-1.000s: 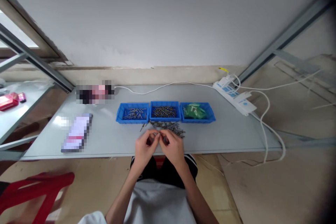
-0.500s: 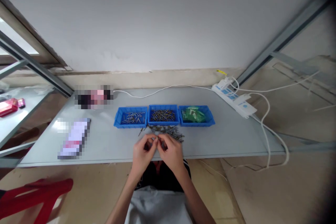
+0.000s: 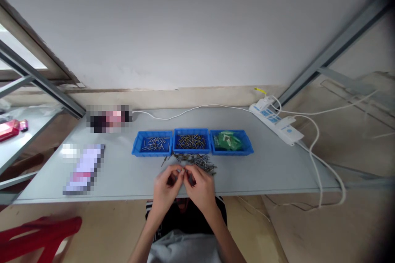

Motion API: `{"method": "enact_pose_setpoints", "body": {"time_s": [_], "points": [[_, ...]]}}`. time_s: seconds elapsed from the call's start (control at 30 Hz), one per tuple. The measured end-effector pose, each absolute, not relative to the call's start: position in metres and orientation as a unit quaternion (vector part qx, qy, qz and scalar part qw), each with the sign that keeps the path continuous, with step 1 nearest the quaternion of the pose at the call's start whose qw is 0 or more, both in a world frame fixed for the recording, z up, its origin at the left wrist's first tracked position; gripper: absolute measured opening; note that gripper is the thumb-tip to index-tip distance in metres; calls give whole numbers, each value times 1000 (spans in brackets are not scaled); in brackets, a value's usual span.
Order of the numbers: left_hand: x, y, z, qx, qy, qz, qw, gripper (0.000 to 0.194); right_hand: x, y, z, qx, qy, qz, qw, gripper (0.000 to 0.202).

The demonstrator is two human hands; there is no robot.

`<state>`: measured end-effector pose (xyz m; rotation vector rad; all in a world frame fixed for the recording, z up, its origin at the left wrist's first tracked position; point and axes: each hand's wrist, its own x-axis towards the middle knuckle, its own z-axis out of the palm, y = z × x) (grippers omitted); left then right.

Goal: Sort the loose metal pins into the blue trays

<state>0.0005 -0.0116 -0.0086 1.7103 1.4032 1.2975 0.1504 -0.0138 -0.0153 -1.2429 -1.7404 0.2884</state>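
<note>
My left hand (image 3: 168, 183) and my right hand (image 3: 200, 181) meet fingertip to fingertip over the table's front edge. Both are pinched around something too small to make out. Just beyond them lies a loose pile of metal pieces (image 3: 200, 161), partly covered by my right hand. Behind the pile three blue bins stand side by side: the left bin (image 3: 151, 153) holds thin silvery pins, the middle bin (image 3: 191, 151) holds darker, brass-toned pins, and the right bin (image 3: 234, 153) holds green bags (image 3: 228, 141).
A white power strip (image 3: 277, 125) with cables lies at the back right of the grey table (image 3: 123, 172). A blurred light-purple item (image 3: 84, 168) and a blurred dark and pink item (image 3: 109, 120) are at the left. A red stool (image 3: 46, 234) stands below.
The camera view has shifted slightly, so the table and bins appear lower. My hands remain together at the fingertips, with little visible change in their pinch.
</note>
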Motion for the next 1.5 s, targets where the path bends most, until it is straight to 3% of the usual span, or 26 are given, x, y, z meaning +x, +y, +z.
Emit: {"method": "enact_pose_setpoints", "body": {"time_s": [1.5], "points": [[0, -10, -10, 672, 507, 489, 229, 11, 148, -14, -16, -513, -711, 91, 473, 18]]}}
